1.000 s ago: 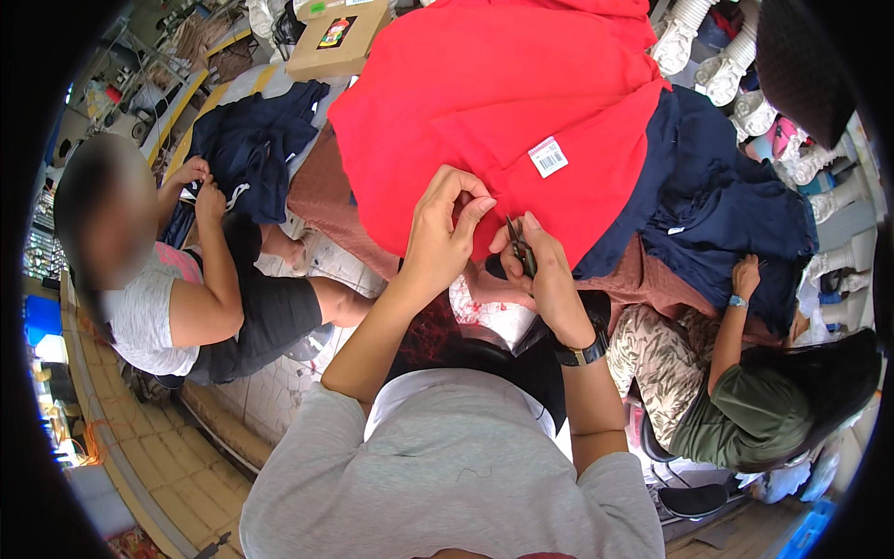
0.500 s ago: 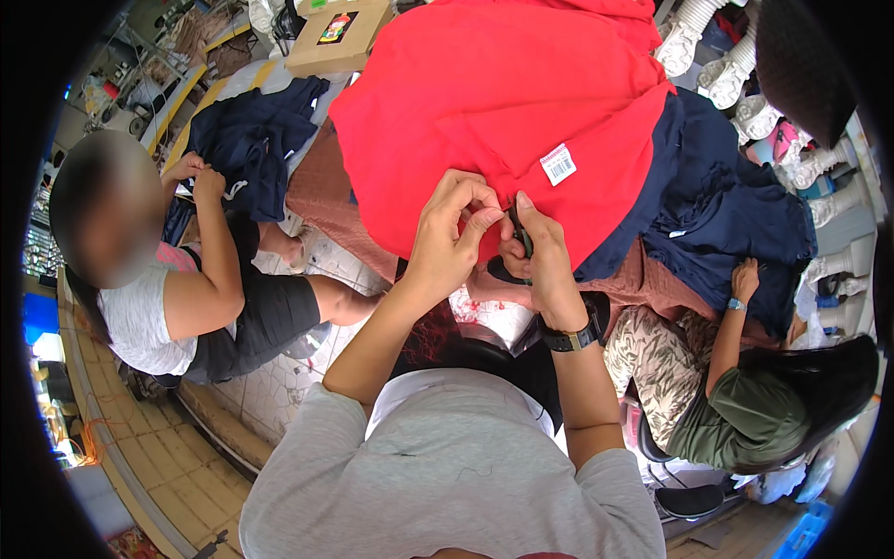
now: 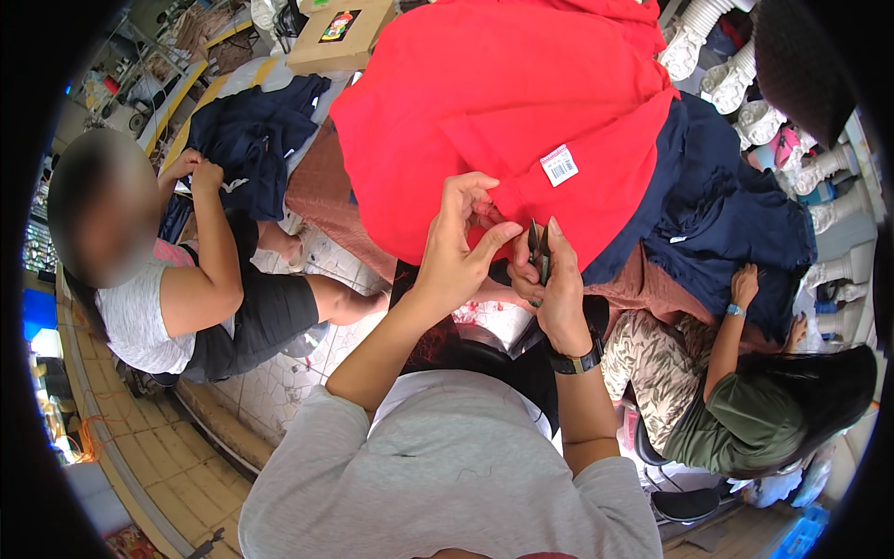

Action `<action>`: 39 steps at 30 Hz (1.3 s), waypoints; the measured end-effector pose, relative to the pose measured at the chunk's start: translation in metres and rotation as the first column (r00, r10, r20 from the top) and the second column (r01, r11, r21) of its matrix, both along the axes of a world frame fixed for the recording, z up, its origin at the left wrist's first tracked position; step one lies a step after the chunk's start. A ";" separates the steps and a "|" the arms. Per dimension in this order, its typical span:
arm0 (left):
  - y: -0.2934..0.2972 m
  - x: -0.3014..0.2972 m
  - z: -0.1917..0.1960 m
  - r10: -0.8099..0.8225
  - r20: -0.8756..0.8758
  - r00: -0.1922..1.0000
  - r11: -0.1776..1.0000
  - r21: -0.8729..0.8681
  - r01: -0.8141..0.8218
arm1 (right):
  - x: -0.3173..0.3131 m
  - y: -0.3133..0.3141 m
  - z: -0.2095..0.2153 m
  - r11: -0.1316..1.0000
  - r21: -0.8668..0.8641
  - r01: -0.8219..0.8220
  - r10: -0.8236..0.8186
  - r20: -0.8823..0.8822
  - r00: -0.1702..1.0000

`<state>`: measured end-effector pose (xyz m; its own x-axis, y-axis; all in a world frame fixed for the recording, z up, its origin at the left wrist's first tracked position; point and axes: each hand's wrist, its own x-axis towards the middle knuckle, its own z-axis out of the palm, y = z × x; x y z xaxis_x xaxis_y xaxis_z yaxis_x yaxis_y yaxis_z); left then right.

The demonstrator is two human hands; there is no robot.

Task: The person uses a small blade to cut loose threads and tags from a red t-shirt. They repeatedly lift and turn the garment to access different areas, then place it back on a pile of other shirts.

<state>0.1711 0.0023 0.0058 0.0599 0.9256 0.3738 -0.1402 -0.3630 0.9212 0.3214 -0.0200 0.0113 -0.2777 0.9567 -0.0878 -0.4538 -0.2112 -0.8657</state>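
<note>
My right hand (image 3: 556, 284) is closed around thread snips (image 3: 538, 250), small and dark, with their blades pointing up and slightly parted. Beside it, my left hand (image 3: 458, 244) is open, its thumb stretched toward the blades and its forefinger raised apart. Both hands are over the near edge of a large spread of red fabric (image 3: 494, 102). A white printed label (image 3: 560, 166) lies on the red cloth just beyond the snips. Whether the left hand's inner fingers touch the fabric is hidden.
Co-workers sit left and right, each handling dark navy garments (image 3: 250, 135). More navy cloth (image 3: 722, 210) lies right of the red fabric, over a brown cover (image 3: 321, 186). A cardboard box (image 3: 341, 35) sits at the far left; white ribbed tubes (image 3: 691, 42) line the right.
My left thumb and forefinger have come apart from a pinch. The snips and my right hand have moved slightly right and nearer to me, away from the left fingers.
</note>
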 end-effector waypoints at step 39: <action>0.021 -0.019 0.007 0.100 -0.055 0.993 0.995 0.017 -0.099 | -0.005 0.013 0.040 0.600 0.791 0.120 -0.730 0.480 0.487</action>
